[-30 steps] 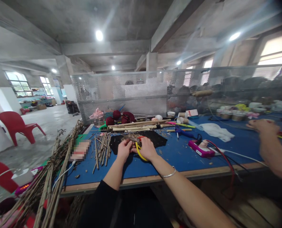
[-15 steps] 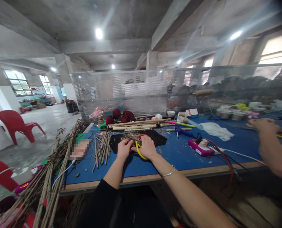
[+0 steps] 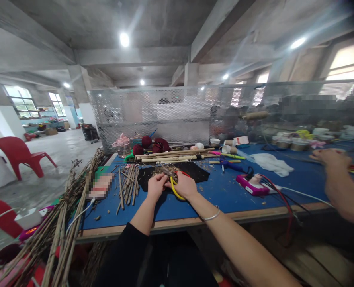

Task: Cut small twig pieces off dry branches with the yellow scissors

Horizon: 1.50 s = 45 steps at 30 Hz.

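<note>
My right hand (image 3: pixel 185 185) is closed round the scissors (image 3: pixel 177 188), which have yellow and red handles. Their metal blades point up and left over a heap of dry plant bits (image 3: pixel 161 170) on a black cloth (image 3: pixel 199 172). Close against the right hand, my left hand (image 3: pixel 157 186) has its fingers pinched together. What they hold, if anything, is too small to make out. Cut dry stalks (image 3: pixel 130 184) lie in a loose group on the blue table to the left of the cloth.
A long bundle of dried stalks (image 3: pixel 61 223) leans at the table's left edge, beside a phone (image 3: pixel 101 185) on a cable. A purple power strip (image 3: pixel 252 186), a blue glue gun (image 3: pixel 229 164) and white plastic (image 3: pixel 271 164) lie rightward. Another person's arm (image 3: pixel 339 179) rests at far right.
The scissor handles and my right-hand fingers have shifted slightly. Both hands stay over the cloth at nearly the same spot.
</note>
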Each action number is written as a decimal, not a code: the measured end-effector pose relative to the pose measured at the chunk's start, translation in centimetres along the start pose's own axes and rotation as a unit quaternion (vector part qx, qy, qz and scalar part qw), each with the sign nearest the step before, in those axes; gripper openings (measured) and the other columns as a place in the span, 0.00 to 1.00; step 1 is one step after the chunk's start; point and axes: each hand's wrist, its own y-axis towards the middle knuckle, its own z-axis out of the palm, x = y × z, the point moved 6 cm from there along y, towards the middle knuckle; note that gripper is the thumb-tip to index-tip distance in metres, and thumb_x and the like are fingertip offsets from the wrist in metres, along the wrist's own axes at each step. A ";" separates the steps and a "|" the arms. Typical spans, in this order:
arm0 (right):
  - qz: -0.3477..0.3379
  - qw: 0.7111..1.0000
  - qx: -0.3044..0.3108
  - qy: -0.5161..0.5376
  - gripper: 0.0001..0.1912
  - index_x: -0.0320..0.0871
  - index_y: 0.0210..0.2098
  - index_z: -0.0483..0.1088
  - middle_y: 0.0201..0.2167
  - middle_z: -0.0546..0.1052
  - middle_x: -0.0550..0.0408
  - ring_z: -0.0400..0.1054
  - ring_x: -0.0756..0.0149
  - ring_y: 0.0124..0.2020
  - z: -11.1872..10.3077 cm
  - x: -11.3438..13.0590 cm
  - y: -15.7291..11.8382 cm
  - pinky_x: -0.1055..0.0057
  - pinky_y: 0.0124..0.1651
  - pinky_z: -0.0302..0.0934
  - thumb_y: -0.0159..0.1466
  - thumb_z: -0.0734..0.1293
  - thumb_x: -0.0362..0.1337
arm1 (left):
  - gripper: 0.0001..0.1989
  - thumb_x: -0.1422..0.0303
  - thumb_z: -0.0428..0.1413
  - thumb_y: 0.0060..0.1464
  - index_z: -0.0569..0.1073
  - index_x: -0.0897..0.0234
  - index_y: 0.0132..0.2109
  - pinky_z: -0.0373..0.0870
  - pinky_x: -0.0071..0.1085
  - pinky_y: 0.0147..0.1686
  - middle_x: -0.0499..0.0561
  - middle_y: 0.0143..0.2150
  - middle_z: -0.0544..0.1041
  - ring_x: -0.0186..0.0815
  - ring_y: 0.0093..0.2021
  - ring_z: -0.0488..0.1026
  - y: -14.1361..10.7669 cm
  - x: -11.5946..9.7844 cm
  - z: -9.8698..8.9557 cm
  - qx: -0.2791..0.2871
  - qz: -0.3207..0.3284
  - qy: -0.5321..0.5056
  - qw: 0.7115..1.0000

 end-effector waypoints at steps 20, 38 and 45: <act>0.021 1.000 0.013 -0.010 0.30 0.44 0.34 0.66 0.32 0.74 0.48 0.69 0.57 0.35 0.5 -0.6 0.2 0.68 0.34 0.57 0.51 0.55 0.64 | 0.13 0.65 0.54 0.48 0.71 0.67 0.40 0.61 0.19 0.15 0.53 0.32 0.75 0.25 0.20 0.67 0.7 1.1 -0.2 -0.021 -0.027 -0.047 0.998; -0.030 0.999 -0.029 0.019 0.29 0.41 0.35 0.63 0.34 0.72 0.46 0.67 0.59 0.38 -0.1 0.3 0.1 0.69 0.38 0.55 0.49 0.61 0.60 | 0.07 0.67 0.53 0.47 0.71 0.67 0.29 0.60 0.20 0.15 0.48 0.24 0.73 0.25 0.17 0.64 0.1 0.3 1.2 0.070 0.003 -0.037 0.997; -0.015 1.000 -0.006 0.023 0.29 0.42 0.36 0.62 0.31 0.74 0.49 0.69 0.59 0.35 -0.1 0.2 -0.1 0.69 0.34 0.55 0.51 0.59 0.62 | 0.08 0.67 0.52 0.47 0.72 0.67 0.33 0.60 0.20 0.14 0.49 0.26 0.74 0.26 0.18 0.65 0.2 0.7 1.0 0.065 -0.001 -0.016 0.998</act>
